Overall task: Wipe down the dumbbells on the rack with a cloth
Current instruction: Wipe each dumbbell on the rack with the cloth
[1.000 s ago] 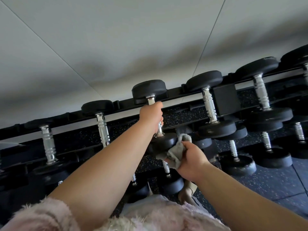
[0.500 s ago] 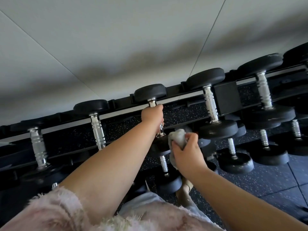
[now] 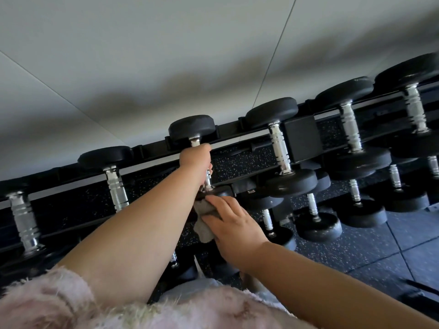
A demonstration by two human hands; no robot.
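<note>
Grey cloth (image 3: 202, 227), soft and crumpled, lies under the right hand (image 3: 234, 225). The fingers are laid out fairly straight and close together, pressing the fabric against the near black head of a dumbbell (image 3: 191, 128) on the top tier of the rack (image 3: 147, 148). A loose fold of the cloth hangs below the palm. The left hand (image 3: 196, 160) reaches forward with its fingers wrapped around the dumbbell's chrome handle (image 3: 208, 179), between the two round heads.

By its look the dumbbell is rigid and fairly heavy. Its matte heads seem rubbery and easy to grip, and the ridged metal handle is the natural place to take hold, near the middle so the weight stays balanced. The cloth is light and limp, so it should mould round the curved head, though it may bunch up or slip from under flat fingers.

More dumbbells (image 3: 280, 148) with black heads and silver handles sit in a row on the same tier, to either side. Others (image 3: 318, 225) rest on a lower tier, closer to the ground. The rack is black metal with long rails.

Below it, the floor (image 3: 370, 255) is dark rubber tile flecked with pale specks. Behind the rack rises a plain pale grey wall (image 3: 142, 55), crossed by thin seams and soft shadows. A fluffy pink sleeve (image 3: 47, 302) fills the bottom edge of the view.
</note>
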